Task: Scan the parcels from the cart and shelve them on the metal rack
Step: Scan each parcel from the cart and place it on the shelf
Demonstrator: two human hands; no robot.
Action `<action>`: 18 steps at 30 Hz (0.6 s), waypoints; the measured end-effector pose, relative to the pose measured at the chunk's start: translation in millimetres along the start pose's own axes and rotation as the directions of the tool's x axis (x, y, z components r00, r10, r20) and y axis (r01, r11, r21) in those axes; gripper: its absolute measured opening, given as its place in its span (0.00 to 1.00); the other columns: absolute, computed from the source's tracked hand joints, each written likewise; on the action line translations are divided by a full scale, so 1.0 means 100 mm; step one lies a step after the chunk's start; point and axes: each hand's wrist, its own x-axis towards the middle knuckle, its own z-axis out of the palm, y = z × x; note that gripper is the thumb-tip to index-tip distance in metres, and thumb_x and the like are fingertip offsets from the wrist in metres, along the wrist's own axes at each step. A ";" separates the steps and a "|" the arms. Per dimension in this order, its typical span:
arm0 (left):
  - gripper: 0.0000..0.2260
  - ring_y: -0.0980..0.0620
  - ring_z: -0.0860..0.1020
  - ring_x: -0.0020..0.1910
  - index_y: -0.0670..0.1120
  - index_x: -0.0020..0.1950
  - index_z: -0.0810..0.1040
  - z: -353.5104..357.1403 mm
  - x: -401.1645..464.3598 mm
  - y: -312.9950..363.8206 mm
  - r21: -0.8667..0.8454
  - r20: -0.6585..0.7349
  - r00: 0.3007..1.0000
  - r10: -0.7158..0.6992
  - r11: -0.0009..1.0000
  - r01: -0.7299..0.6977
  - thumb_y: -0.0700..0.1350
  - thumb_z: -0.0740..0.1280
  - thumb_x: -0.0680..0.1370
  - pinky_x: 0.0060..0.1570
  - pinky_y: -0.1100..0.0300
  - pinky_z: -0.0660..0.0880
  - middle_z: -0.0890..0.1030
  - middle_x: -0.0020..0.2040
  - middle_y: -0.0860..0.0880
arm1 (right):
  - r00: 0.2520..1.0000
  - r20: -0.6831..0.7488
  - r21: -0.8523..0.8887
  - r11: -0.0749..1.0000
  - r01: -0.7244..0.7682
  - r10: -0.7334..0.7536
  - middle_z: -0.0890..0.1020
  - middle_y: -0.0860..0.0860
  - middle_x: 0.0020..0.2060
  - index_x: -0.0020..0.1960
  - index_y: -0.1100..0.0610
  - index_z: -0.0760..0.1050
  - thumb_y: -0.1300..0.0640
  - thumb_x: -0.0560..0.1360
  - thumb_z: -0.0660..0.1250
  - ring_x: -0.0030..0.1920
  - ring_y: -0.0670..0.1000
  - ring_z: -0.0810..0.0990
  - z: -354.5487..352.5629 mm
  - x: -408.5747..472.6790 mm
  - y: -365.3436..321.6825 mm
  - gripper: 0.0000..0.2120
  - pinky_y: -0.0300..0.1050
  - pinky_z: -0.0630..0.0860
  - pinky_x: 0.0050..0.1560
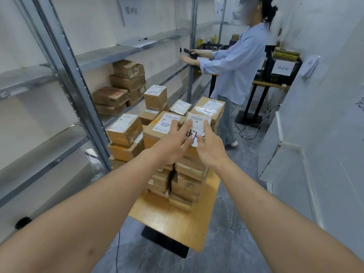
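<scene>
Both of our bare forearms reach forward from the bottom of the head view, over the wooden cart top (173, 219) and its black base. Our left hand (173, 142) lies with fingers spread and straight over the top parcels, fingertips on a labelled box (157, 129); our right hand (208, 146) is likewise spread, its fingers resting on the white label of a parcel (198, 125) marked with black handwriting. The two hands sit just beside each other, neither curled round anything. Under them the brown cardboard parcels are stacked in several layers on the cart, with more labelled boxes behind, one small box (155, 97) standing highest. To our left stands the metal rack (82, 91), its grey shelves running away from us; a few brown boxes (122, 85) are already piled on one lower shelf against the wall. Farther back, a second person (238, 62) in a pale blue shirt faces the rack with both arms out, a dark device in one hand. Behind that person stand black crates (281, 66) with a paper sign, and cables lie on the grey floor.
</scene>
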 end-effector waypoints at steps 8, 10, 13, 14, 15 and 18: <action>0.32 0.47 0.68 0.69 0.56 0.86 0.48 -0.17 -0.71 0.05 -0.064 -0.186 0.969 -0.161 0.986 0.152 0.61 0.59 0.86 0.65 0.56 0.66 0.51 0.78 0.52 | 0.975 0.121 -0.018 0.981 0.191 -0.187 0.68 0.54 0.79 0.86 0.50 0.47 0.56 0.88 0.55 0.74 0.56 0.70 0.04 -0.28 -0.36 0.30 0.53 0.70 0.71; 0.34 0.47 0.67 0.67 0.54 0.86 0.48 -0.18 -0.95 0.05 -0.084 -0.249 0.943 -0.222 0.975 0.207 0.63 0.59 0.85 0.65 0.55 0.67 0.53 0.76 0.52 | 0.959 0.161 -0.014 0.971 0.238 -0.233 0.68 0.53 0.79 0.86 0.50 0.47 0.55 0.88 0.55 0.73 0.56 0.70 0.09 -0.41 -0.46 0.30 0.49 0.69 0.65; 0.35 0.45 0.65 0.72 0.57 0.86 0.45 -0.21 -1.28 0.03 -0.140 -0.320 0.897 -0.305 0.952 0.274 0.60 0.60 0.85 0.66 0.57 0.65 0.51 0.80 0.50 | 0.927 0.207 0.010 0.949 0.316 -0.312 0.67 0.53 0.80 0.86 0.50 0.48 0.56 0.88 0.57 0.76 0.56 0.69 0.15 -0.65 -0.65 0.30 0.50 0.70 0.68; 0.34 0.45 0.63 0.75 0.59 0.86 0.45 -0.23 -1.40 0.03 -0.165 -0.334 0.880 -0.338 0.940 0.298 0.58 0.60 0.85 0.67 0.58 0.63 0.50 0.82 0.50 | 0.910 0.232 0.025 0.937 0.347 -0.343 0.68 0.53 0.80 0.86 0.50 0.48 0.57 0.88 0.57 0.76 0.56 0.69 0.17 -0.73 -0.71 0.31 0.51 0.70 0.70; 0.34 0.46 0.61 0.78 0.61 0.86 0.45 -0.25 -1.53 0.02 -0.195 -0.343 0.863 -0.371 0.927 0.321 0.57 0.61 0.85 0.69 0.58 0.61 0.49 0.83 0.51 | 0.890 0.254 0.042 0.923 0.381 -0.379 0.68 0.53 0.79 0.86 0.51 0.49 0.57 0.87 0.58 0.76 0.55 0.69 0.19 -0.82 -0.78 0.31 0.52 0.70 0.70; 0.33 0.47 0.67 0.76 0.67 0.84 0.47 -0.35 -1.94 0.04 -0.325 -0.351 0.829 -0.436 0.887 0.328 0.58 0.62 0.83 0.76 0.46 0.66 0.60 0.81 0.50 | 0.831 0.308 0.083 0.883 0.462 -0.464 0.72 0.53 0.76 0.86 0.51 0.51 0.59 0.86 0.60 0.73 0.54 0.73 0.27 -1.04 -0.97 0.31 0.50 0.73 0.68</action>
